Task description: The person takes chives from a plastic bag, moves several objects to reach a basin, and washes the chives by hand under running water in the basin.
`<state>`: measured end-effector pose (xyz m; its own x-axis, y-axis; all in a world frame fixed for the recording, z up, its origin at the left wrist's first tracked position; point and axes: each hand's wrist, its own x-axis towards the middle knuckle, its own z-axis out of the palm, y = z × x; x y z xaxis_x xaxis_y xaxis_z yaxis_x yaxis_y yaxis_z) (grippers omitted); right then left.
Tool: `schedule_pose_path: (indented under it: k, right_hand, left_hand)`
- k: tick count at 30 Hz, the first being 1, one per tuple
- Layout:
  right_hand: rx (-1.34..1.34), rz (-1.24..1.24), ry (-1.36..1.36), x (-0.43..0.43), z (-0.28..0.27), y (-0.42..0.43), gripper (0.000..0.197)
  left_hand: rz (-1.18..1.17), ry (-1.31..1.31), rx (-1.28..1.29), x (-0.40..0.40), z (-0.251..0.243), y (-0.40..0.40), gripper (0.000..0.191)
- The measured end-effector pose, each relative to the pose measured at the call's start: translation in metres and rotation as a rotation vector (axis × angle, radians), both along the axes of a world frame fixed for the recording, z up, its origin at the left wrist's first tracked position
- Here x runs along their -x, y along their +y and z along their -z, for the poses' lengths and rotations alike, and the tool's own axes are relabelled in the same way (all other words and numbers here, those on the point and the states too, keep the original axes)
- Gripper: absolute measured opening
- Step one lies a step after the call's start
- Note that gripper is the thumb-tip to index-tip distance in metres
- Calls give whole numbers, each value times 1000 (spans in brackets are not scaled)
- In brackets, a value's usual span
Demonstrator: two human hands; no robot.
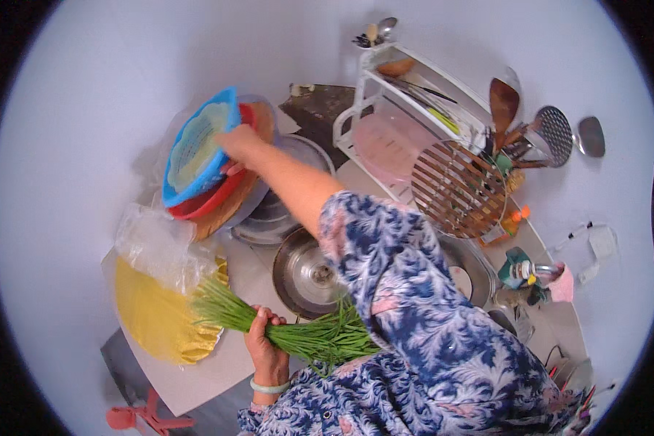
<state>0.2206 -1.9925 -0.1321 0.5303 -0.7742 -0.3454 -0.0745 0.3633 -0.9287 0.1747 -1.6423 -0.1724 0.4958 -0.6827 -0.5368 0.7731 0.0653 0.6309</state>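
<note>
My left hand (267, 346), with a pale bangle at the wrist, is closed around a bunch of long green chives (316, 339). The bunch lies sideways in front of my body, and its right end passes behind my sleeve. My right arm reaches far across to a stack of tilted baskets. There my right hand (242, 146), slightly blurred, grips the rim of the blue plastic basket (184, 177). A pale green strainer (196, 147) sits inside it. Behind the blue one are a red basket (210, 199) and a brown woven tray (212, 223).
A metal basin (300, 272) stands on the counter under my arm. To the left lie a clear plastic bag (155, 245) and a gold-coloured sheet (158, 316). A white rack (359, 103), a round slatted steamer rack (458, 191) and a faucet (542, 270) occupy the right side.
</note>
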Motion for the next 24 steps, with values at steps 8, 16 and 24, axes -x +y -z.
schedule_pose_path:
  k: [8, 16, 24]
  right_hand:
    - [21, 118, -126, 28, 1, 35, 42]
    - [-358, 645, -328, 203, 144, 75, 30]
    - [-477, 1161, -500, 278, 226, 12, 54]
  left_hand:
    - [65, -65, 2, 0, 1, -2, 23]
    - [93, -69, -24, -2, 4, -6, 20]
    - [123, -39, -46, 6, 10, -16, 20]
